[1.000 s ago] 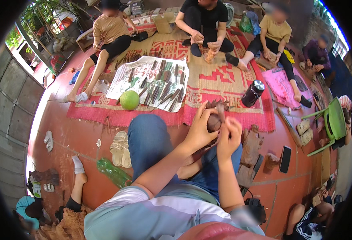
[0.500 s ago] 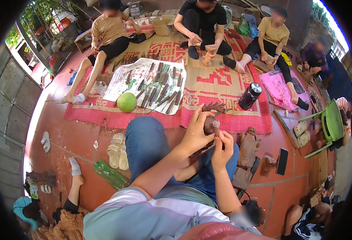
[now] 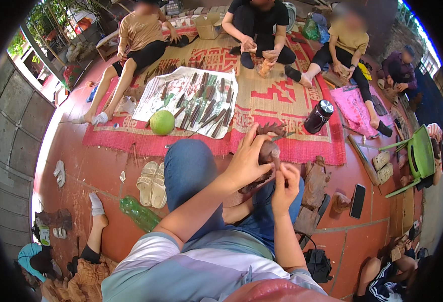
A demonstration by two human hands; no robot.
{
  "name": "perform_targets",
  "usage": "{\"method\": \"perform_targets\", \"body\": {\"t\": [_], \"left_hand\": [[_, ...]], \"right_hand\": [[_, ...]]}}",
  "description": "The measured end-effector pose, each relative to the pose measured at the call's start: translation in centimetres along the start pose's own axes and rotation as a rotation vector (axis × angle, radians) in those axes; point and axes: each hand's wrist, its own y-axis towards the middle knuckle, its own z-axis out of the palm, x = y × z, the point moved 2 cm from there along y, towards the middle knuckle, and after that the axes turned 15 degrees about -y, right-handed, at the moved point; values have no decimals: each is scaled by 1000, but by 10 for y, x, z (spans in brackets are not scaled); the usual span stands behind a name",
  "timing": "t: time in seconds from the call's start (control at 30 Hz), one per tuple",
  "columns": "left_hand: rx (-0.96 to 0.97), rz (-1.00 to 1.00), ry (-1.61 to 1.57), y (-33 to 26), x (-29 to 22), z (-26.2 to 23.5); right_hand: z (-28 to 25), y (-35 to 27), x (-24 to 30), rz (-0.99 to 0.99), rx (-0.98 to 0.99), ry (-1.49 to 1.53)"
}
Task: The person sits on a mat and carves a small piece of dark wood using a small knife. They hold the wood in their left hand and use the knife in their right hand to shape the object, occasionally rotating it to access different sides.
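A dark brown wood carving (image 3: 267, 150) with a rounded middle and a spiky, leaf-like far end is held above my lap. My left hand (image 3: 247, 160) grips it from the left, fingers curled over its far side and thumb on the near side. On the right, my right hand (image 3: 287, 185) pinches a slim brown stick-like tool (image 3: 277, 164), its pale tip up against the rounded part. Whether the tip touches the wood is too small to tell. Part of the carving is hidden behind my left hand and wrist.
Ahead, a red-and-tan mat (image 3: 302, 151) bears a printed sheet (image 3: 146, 103) with several dark carving tools (image 3: 209, 108), a green round fruit (image 3: 162, 122) and a black flask (image 3: 318, 117). Sandals (image 3: 151, 189), a green bottle (image 3: 138, 214), wood pieces (image 3: 315, 183) and a phone (image 3: 357, 201) lie nearby. Several people sit around.
The whole view has shifted slightly. The carving and the tool stay in my hands, with the tool's pale tip a little differently angled against the rounded part.
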Motion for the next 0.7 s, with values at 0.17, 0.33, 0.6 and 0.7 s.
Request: {"method": "perform_targets", "body": {"t": [0.17, 0.33, 0.6, 0.7], "left_hand": [[5, 47, 25, 0, 8, 6], [72, 9, -18, 6, 7, -2], [44, -10, -140, 5, 9, 2], [42, -10, -154, 3, 10, 1]], "right_hand": [[14, 50, 30, 17, 33, 84], [9, 19, 8, -48, 9, 20], [9, 43, 21, 26, 18, 22], [17, 31, 7, 20, -19, 68]]}}
